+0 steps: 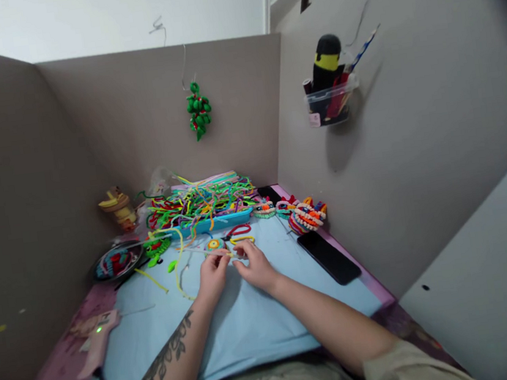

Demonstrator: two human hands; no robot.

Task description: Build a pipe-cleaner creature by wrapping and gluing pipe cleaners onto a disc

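My left hand [213,272] pinches a thin whitish pipe cleaner [196,250], whose free end sticks out to the left. Close beside it, my right hand [256,267] has its fingers curled at the other end of the strand, where a small yellowish bit shows between the hands. The fingertips partly hide the join. Just behind the hands lies a round coiled piece [215,245] in yellow, orange and teal. A long yellow pipe cleaner [179,270] curves over the cloth left of my left hand. Red [240,230] and yellow [242,240] loops lie beyond my right hand.
A blue tray [220,223] heaped with coloured pipe cleaners stands at the back. On the left are a pink glue gun [100,341], a dark bowl [139,253] and a green figure [156,246]. A phone [329,256] and woven colourful pieces [305,217] lie right. Grey partitions enclose the table.
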